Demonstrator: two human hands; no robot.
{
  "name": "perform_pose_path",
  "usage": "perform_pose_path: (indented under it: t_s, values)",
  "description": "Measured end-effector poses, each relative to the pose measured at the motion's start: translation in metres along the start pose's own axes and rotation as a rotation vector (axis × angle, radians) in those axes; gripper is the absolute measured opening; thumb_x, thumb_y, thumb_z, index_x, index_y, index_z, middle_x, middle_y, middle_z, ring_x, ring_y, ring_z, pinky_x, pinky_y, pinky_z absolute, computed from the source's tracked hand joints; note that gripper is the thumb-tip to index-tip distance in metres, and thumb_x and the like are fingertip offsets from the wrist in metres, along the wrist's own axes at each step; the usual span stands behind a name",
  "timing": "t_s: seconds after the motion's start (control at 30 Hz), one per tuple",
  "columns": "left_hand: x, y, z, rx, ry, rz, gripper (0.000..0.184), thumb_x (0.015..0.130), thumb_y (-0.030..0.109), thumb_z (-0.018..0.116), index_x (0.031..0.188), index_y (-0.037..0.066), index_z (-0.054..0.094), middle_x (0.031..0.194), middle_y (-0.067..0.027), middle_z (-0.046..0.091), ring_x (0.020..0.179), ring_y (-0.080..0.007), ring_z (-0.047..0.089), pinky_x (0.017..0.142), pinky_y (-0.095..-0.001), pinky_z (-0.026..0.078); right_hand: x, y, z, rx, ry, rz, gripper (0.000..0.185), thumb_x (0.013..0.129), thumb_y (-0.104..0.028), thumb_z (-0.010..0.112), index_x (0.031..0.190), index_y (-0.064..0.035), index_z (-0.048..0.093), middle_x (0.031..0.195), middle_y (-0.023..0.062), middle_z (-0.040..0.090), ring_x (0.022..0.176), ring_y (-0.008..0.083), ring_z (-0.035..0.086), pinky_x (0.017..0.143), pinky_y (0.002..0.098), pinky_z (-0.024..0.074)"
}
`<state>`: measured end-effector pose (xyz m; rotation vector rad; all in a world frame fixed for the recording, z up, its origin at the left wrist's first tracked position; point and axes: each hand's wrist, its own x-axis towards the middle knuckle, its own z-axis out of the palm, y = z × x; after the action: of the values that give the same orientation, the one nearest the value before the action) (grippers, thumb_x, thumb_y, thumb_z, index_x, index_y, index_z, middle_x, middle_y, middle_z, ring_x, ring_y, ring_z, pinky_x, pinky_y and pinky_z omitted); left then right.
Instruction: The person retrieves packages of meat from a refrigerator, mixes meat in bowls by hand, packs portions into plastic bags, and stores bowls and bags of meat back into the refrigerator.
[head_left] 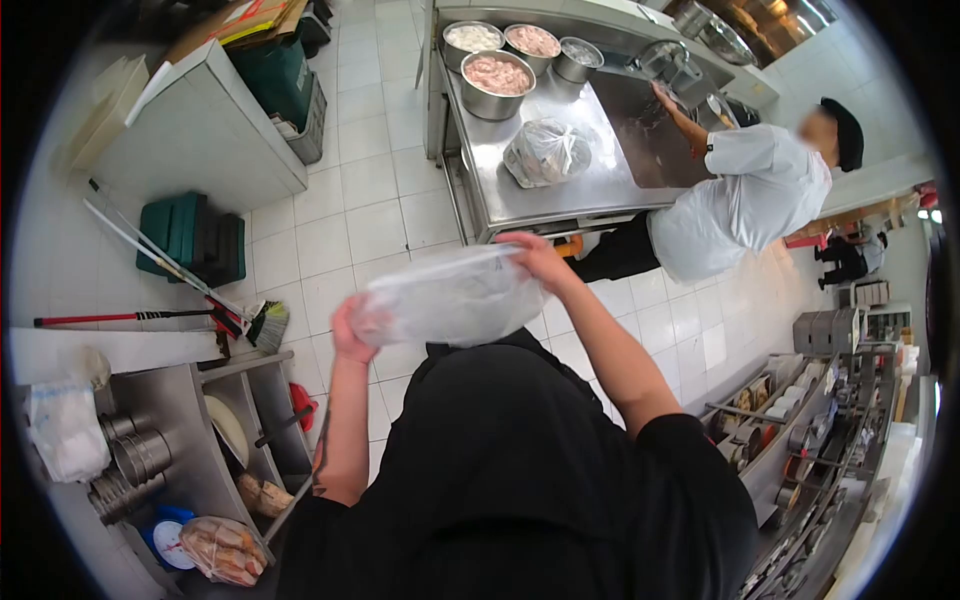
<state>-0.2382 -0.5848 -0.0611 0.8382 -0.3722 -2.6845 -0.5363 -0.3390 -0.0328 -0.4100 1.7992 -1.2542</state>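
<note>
Apparently, the step in hand is spreading out a plastic bag (pixel 440 295), seemingly empty, which hangs in the air over the tiled floor (pixel 365 190), just beyond the wearer's dark clothing (pixel 560 480); the right hand (pixel 537 260) grips its right end, towards the far edge, while the left hand (pixel 355 330) grips its left end, nearer the body; blur hides how the fingers sit, and I cannot tell whether the left ones are inside the film or behind it; the next move, I judge, calls for a secure hold at both ends and a clear sight of the mouth, since thin film tends to cling to itself; around this, the steel counter (pixel 605 180) lies on the far side, a co-worker (pixel 745 195) stands at its right by the sink (pixel 650 140), narrowing the way there, and a teal bin (pixel 170 235) sits well apart on the left; four metal bowls stand at the counter's far left, the nearest bowl (pixel 497 104) holding pale pink pieces; nearer, a tied bag (pixel 548 155) takes up part of the counter's near side and would be in the way of anything set there; a broom (pixel 268 325) lies left, away from both hands.
</note>
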Motion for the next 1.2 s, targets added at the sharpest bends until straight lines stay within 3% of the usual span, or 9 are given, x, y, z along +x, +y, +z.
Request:
perform_pose_path:
  t_s: [0.13,0.2,0.37,0.47,0.63,0.7,0.77,0.9,1.2]
  values:
    - [-0.018,0.079,0.048,-0.224,-0.493,0.095,0.052,0.101,0.036,0.045,0.143,0.005,0.04,0.121,-0.0106,0.06,0.088,-0.016,0.06,0.062,-0.0338,0.054,0.026,-0.042,-0.018,-0.004,-0.346,-0.025,0.034,0.089,-0.016,0.066,0.122,-0.0087,0.064,0.098,0.0027,0.068,0.085,0.011,0.063,0.077,0.0271,0.0524]
    - [-0.037,0.101,0.059,-0.05,-0.41,0.253,0.054,0.101,0.036,0.046,0.145,0.008,0.036,0.123,-0.0094,0.059,0.086,-0.0146,0.059,0.059,-0.0297,0.052,0.031,-0.073,-0.04,0.021,-0.49,-0.004,0.033,0.092,-0.026,0.065,0.118,-0.0051,0.065,0.096,0.0051,0.069,0.086,0.012,0.066,0.075,0.0259,0.0531]
    - [-0.055,0.083,0.117,0.281,0.162,0.668,0.057,0.1,0.031,0.052,0.149,0.015,0.031,0.119,-0.0045,0.057,0.071,-0.008,0.052,0.049,-0.0192,0.042,0.099,-0.101,-0.149,-0.397,0.409,-0.028,0.047,0.091,-0.048,0.061,0.1,-0.0019,0.068,0.082,0.0111,0.07,0.075,0.0187,0.069,0.066,0.0307,0.0545]
    - [-0.022,0.069,0.103,0.399,-0.077,0.589,0.057,0.097,0.021,0.058,0.148,0.016,0.033,0.114,-0.0015,0.058,0.069,-0.0052,0.051,0.05,-0.0174,0.041,0.137,-0.111,-0.177,-0.882,0.601,0.041,0.071,0.082,-0.064,0.059,0.105,0.0024,0.066,0.097,0.0224,0.07,0.092,0.0364,0.067,0.081,0.0416,0.0527]
    - [0.047,0.007,0.182,0.815,0.173,0.542,0.049,0.093,0.017,0.064,0.138,0.014,0.048,0.108,0.001,0.062,0.083,-0.0038,0.057,0.054,-0.0173,0.044,0.168,-0.104,-0.181,-0.923,0.4,0.094,0.064,0.081,-0.058,0.064,0.112,-0.002,0.067,0.114,0.0256,0.065,0.11,0.0334,0.063,0.09,0.0409,0.0502]
    - [0.083,-0.023,0.2,0.998,0.148,0.373,0.044,0.094,0.019,0.062,0.137,0.012,0.051,0.115,-0.0001,0.061,0.092,-0.0076,0.056,0.077,-0.0243,0.047,0.185,-0.079,-0.196,-0.877,0.503,-0.137,0.049,0.083,-0.046,0.068,0.105,-0.0016,0.068,0.097,0.0212,0.07,0.092,0.03,0.069,0.077,0.038,0.0535]
    - [0.136,-0.061,0.2,1.187,0.094,0.271,0.046,0.094,0.024,0.063,0.137,0.012,0.052,0.113,-0.0004,0.063,0.093,-0.0076,0.055,0.073,-0.0255,0.046,0.18,-0.088,-0.203,-0.707,0.426,-0.072,0.042,0.084,-0.039,0.068,0.099,-0.0002,0.068,0.086,0.0178,0.069,0.078,0.026,0.068,0.068,0.0361,0.0527]
    - [0.215,-0.131,0.222,1.052,0.191,-0.095,0.041,0.094,0.039,0.06,0.126,0.013,0.059,0.109,0.0028,0.065,0.086,-0.0068,0.053,0.063,-0.0245,0.039,0.198,-0.074,-0.232,-0.501,0.406,-0.207,0.036,0.084,-0.035,0.063,0.087,0.0011,0.066,0.066,0.0115,0.066,0.062,0.025,0.065,0.061,0.0368,0.0502]
    - [0.303,-0.185,0.207,0.659,0.281,-0.228,0.038,0.094,0.045,0.06,0.116,0.015,0.059,0.109,0.0039,0.062,0.092,-0.0091,0.053,0.065,-0.0266,0.039,0.126,-0.116,-0.276,-0.133,0.499,-0.291,0.03,0.085,-0.029,0.066,0.078,-0.0002,0.061,0.059,0.009,0.059,0.05,0.0174,0.055,0.052,0.0331,0.0442]
